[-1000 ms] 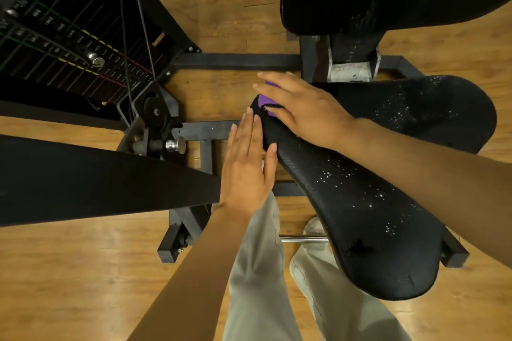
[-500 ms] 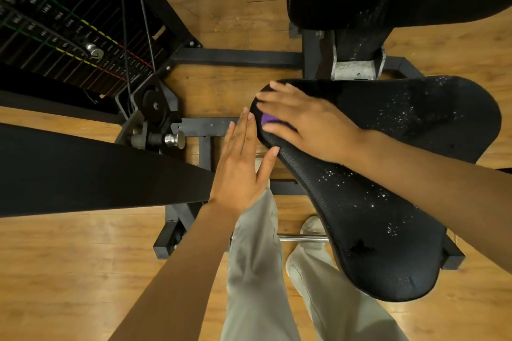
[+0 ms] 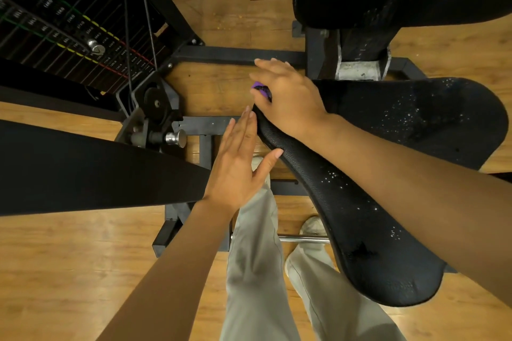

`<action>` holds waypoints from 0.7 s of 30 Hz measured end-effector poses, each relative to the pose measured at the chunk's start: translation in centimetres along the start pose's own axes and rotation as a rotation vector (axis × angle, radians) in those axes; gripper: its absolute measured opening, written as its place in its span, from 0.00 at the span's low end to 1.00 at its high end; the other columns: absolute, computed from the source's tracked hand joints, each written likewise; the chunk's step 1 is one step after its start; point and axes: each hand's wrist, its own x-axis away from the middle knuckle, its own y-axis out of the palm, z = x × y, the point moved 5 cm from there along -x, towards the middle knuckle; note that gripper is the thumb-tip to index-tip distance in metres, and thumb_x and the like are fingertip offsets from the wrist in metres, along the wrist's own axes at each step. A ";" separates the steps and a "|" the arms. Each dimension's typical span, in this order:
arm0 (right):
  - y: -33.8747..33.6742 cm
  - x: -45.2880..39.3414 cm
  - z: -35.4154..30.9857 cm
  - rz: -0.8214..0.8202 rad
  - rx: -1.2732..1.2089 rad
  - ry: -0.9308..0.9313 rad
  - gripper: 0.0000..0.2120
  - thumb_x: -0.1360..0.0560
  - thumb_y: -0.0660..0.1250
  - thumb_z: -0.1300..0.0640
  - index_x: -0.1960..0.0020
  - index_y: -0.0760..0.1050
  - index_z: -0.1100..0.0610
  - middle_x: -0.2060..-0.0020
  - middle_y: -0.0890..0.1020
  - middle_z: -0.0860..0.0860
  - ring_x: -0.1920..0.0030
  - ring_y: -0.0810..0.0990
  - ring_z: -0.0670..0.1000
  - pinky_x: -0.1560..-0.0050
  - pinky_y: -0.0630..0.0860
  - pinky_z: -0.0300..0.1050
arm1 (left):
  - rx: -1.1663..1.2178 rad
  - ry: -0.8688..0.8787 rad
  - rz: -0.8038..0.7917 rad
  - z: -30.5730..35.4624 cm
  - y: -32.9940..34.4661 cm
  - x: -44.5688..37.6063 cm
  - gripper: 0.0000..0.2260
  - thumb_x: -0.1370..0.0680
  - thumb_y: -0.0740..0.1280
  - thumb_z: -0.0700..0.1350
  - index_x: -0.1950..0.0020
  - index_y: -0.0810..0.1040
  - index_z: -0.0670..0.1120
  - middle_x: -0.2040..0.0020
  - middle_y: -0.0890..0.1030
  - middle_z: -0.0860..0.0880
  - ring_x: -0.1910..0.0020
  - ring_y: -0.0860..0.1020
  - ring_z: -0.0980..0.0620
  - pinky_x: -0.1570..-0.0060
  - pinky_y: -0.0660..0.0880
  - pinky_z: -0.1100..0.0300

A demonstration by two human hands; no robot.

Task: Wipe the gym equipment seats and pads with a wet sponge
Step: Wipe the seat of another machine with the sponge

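At 6 o'clock, grey trouser legs [image 3: 257, 271] and a pale shoe [image 3: 310, 225] are seen over the wooden floor [image 3: 69, 271]. Towards the centre, the left hand [image 3: 238, 163] is held flat and open, its thumb touching the edge of the black seat pad [image 3: 360, 216], which is speckled with droplets. Just beyond, at 12 o'clock, the right hand [image 3: 288, 97] is pressed over a purple sponge [image 3: 260, 90] at the pad's far tip. At 10 o'clock, a weight stack [image 3: 55, 25] is visible.

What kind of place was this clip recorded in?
Most likely a gym. A weight stack with numbered plates and a selector pin stands at upper left, cables run beside it, and a black padded seat sits on a steel frame over a wood-look floor.
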 end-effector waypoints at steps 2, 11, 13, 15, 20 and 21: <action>-0.1 1.5 -0.2 -0.003 -0.018 -0.094 0.17 0.20 0.64 0.55 0.33 0.76 0.57 0.30 0.74 0.54 0.25 0.66 0.57 0.26 0.60 0.49 | 0.011 -0.011 -0.005 0.1 0.0 0.0 0.35 0.18 0.58 0.59 0.22 0.57 0.34 0.22 0.61 0.37 0.22 0.56 0.51 0.21 0.48 0.56; -1.1 6.5 0.7 -0.224 0.069 -0.420 0.23 0.22 0.62 0.51 0.30 0.74 0.60 0.27 0.70 0.58 0.25 0.65 0.59 0.25 0.60 0.55 | 0.038 0.016 -0.106 -0.2 -0.1 -0.1 0.39 0.20 0.60 0.62 0.21 0.55 0.34 0.21 0.57 0.38 0.20 0.54 0.46 0.21 0.46 0.54; -0.9 4.8 0.5 -0.170 0.081 -0.363 0.20 0.21 0.65 0.54 0.31 0.74 0.61 0.27 0.69 0.59 0.26 0.66 0.60 0.26 0.60 0.53 | 0.023 0.030 -0.103 -0.1 -0.2 -0.2 0.39 0.21 0.60 0.62 0.21 0.55 0.35 0.21 0.58 0.38 0.20 0.54 0.46 0.21 0.46 0.54; -0.6 2.6 0.4 -0.090 0.063 -0.271 0.19 0.21 0.67 0.56 0.32 0.74 0.62 0.27 0.69 0.60 0.26 0.66 0.61 0.26 0.59 0.53 | 0.012 0.031 -0.094 -0.1 -0.2 -0.2 0.39 0.21 0.60 0.62 0.21 0.55 0.34 0.21 0.59 0.37 0.21 0.55 0.45 0.21 0.46 0.55; -0.4 0.1 0.6 -0.020 -0.012 -0.077 0.20 0.19 0.65 0.56 0.29 0.71 0.60 0.25 0.66 0.57 0.24 0.63 0.57 0.22 0.55 0.51 | -0.023 0.032 -0.087 0.0 -0.4 -0.2 0.39 0.21 0.60 0.62 0.23 0.58 0.33 0.22 0.60 0.37 0.21 0.57 0.44 0.21 0.46 0.55; -0.5 0.7 0.6 -0.028 -0.010 -0.111 0.21 0.19 0.65 0.57 0.28 0.71 0.61 0.25 0.66 0.57 0.24 0.62 0.57 0.22 0.55 0.51 | -0.024 0.036 -0.086 0.0 -0.6 -0.3 0.39 0.21 0.61 0.62 0.23 0.59 0.33 0.22 0.61 0.37 0.21 0.57 0.44 0.21 0.47 0.54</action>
